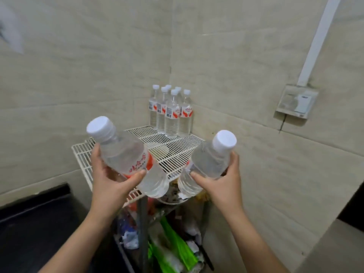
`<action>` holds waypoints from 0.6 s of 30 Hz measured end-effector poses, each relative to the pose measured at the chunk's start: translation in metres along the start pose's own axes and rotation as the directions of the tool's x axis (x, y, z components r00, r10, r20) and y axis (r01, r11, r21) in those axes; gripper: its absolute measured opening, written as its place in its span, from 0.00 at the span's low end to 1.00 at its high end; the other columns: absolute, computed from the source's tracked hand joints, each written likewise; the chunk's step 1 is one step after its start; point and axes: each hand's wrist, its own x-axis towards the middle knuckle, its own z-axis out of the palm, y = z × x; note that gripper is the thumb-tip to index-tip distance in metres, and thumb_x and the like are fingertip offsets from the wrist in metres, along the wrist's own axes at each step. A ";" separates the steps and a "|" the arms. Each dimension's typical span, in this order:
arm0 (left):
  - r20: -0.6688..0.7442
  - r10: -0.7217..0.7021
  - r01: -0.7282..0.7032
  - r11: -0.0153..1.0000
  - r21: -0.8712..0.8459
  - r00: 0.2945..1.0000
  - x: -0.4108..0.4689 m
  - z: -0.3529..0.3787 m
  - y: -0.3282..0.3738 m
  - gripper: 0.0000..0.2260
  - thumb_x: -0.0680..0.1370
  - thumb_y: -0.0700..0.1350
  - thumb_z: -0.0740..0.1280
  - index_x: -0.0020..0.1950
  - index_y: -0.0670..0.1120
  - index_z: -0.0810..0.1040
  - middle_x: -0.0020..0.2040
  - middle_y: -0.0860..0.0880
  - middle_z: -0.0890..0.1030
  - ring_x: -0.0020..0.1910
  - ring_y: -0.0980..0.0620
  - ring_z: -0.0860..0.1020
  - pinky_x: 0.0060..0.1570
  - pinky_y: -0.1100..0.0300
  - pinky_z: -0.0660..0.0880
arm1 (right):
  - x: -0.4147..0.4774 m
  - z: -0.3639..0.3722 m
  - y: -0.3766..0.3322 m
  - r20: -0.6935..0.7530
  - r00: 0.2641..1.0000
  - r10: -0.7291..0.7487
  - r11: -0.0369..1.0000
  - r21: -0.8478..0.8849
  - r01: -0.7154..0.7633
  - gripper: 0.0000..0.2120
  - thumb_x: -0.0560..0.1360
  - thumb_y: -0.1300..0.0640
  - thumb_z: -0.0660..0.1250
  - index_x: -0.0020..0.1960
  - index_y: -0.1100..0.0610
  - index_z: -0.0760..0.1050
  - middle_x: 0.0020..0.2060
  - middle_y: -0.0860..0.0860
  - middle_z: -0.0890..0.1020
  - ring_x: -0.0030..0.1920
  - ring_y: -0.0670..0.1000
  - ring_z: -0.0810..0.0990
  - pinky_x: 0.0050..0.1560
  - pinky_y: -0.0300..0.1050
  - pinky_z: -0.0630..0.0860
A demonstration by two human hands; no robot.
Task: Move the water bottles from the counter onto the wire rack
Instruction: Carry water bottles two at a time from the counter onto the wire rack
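Observation:
My left hand grips a clear water bottle with a white cap and a red-and-white label, tilted with its cap up and to the left. A second, similar bottle is held in my right hand, tilted cap up and to the right. Both bottles hover above the front part of the white wire rack. Several more water bottles stand upright in a cluster at the rack's back corner against the tiled walls.
A dark counter lies at the lower left. Beneath the rack's top shelf are green plastic bags and mixed clutter. A wall socket box with a white conduit hangs on the right wall.

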 end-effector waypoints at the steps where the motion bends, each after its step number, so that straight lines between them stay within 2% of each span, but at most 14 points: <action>1: -0.023 0.005 -0.005 1.000 -0.003 1.000 0.007 0.001 0.000 0.44 0.54 0.36 0.78 0.60 0.63 0.61 0.59 0.57 0.72 0.61 0.55 0.74 0.57 0.62 0.74 | 0.010 0.005 -0.002 0.019 0.999 -0.028 0.999 0.024 0.027 0.35 0.55 0.61 0.80 0.50 0.38 0.63 0.48 0.34 0.73 0.52 0.41 0.76 0.54 0.37 0.73; 3: -0.069 0.035 -0.035 0.999 0.013 0.997 0.019 0.000 -0.002 0.41 0.59 0.32 0.75 0.60 0.63 0.61 0.57 0.59 0.72 0.59 0.57 0.74 0.55 0.65 0.75 | 0.029 0.015 -0.006 0.074 0.995 -0.066 0.995 0.075 0.061 0.34 0.56 0.61 0.80 0.49 0.38 0.64 0.48 0.33 0.72 0.48 0.34 0.75 0.49 0.25 0.70; 4: -0.086 0.048 -0.046 0.998 0.031 0.995 0.025 -0.001 -0.003 0.40 0.61 0.30 0.74 0.59 0.64 0.61 0.56 0.60 0.72 0.58 0.59 0.74 0.54 0.65 0.76 | 0.037 0.021 -0.007 0.108 0.991 -0.079 0.994 0.090 0.069 0.34 0.57 0.61 0.80 0.49 0.37 0.64 0.48 0.33 0.72 0.48 0.33 0.74 0.47 0.23 0.70; 6: -0.128 0.057 -0.050 0.997 0.055 0.990 0.037 -0.005 -0.008 0.39 0.63 0.27 0.70 0.58 0.64 0.61 0.55 0.61 0.72 0.56 0.61 0.74 0.52 0.64 0.78 | 0.053 0.034 -0.006 0.166 0.982 -0.093 0.993 0.092 0.079 0.34 0.57 0.58 0.79 0.49 0.35 0.63 0.47 0.33 0.72 0.50 0.33 0.73 0.48 0.28 0.71; 9: -0.169 0.062 -0.059 0.998 0.025 0.984 0.060 -0.010 -0.025 0.38 0.63 0.28 0.71 0.57 0.64 0.61 0.55 0.61 0.72 0.53 0.65 0.76 0.50 0.65 0.78 | 0.079 0.059 0.001 0.215 0.972 -0.092 0.994 0.079 0.077 0.35 0.58 0.56 0.79 0.51 0.34 0.60 0.48 0.32 0.71 0.51 0.40 0.74 0.53 0.39 0.73; 10: -0.176 0.070 -0.068 0.998 0.017 0.982 0.069 -0.012 -0.033 0.39 0.61 0.31 0.73 0.57 0.64 0.61 0.55 0.60 0.72 0.53 0.65 0.76 0.51 0.66 0.78 | 0.089 0.069 0.003 0.235 0.968 -0.091 0.994 0.087 0.073 0.35 0.59 0.57 0.79 0.51 0.35 0.60 0.48 0.32 0.70 0.52 0.42 0.74 0.53 0.40 0.73; 12: -0.191 0.068 -0.065 0.998 0.023 0.979 0.087 -0.014 -0.047 0.40 0.57 0.36 0.77 0.56 0.67 0.62 0.58 0.56 0.73 0.57 0.60 0.75 0.53 0.61 0.77 | 0.110 0.092 0.009 0.269 0.959 -0.088 0.992 0.107 0.061 0.35 0.59 0.58 0.79 0.51 0.34 0.59 0.47 0.32 0.70 0.51 0.40 0.73 0.51 0.36 0.71; 14: -0.232 0.062 -0.058 0.998 0.024 0.971 0.106 -0.017 -0.059 0.39 0.60 0.33 0.75 0.55 0.68 0.62 0.62 0.51 0.72 0.59 0.57 0.74 0.56 0.58 0.74 | 0.131 0.117 0.016 0.289 0.953 -0.085 0.992 0.112 0.054 0.36 0.59 0.57 0.79 0.51 0.33 0.59 0.47 0.32 0.71 0.50 0.40 0.74 0.53 0.37 0.71; 16: -0.275 0.076 -0.068 0.997 0.038 0.959 0.124 -0.023 -0.073 0.38 0.63 0.28 0.71 0.53 0.67 0.62 0.59 0.54 0.73 0.57 0.60 0.75 0.51 0.67 0.77 | 0.152 0.145 0.027 0.314 0.947 -0.072 0.994 0.102 0.041 0.37 0.59 0.57 0.79 0.55 0.35 0.59 0.47 0.32 0.71 0.53 0.43 0.74 0.55 0.41 0.72; 18: -0.313 0.072 -0.058 0.997 0.054 0.947 0.142 -0.031 -0.083 0.37 0.64 0.26 0.69 0.53 0.66 0.62 0.54 0.60 0.72 0.50 0.69 0.76 0.44 0.76 0.75 | 0.171 0.169 0.035 0.339 0.939 -0.062 0.995 0.096 0.031 0.39 0.59 0.57 0.79 0.61 0.40 0.61 0.49 0.34 0.72 0.56 0.45 0.73 0.57 0.43 0.72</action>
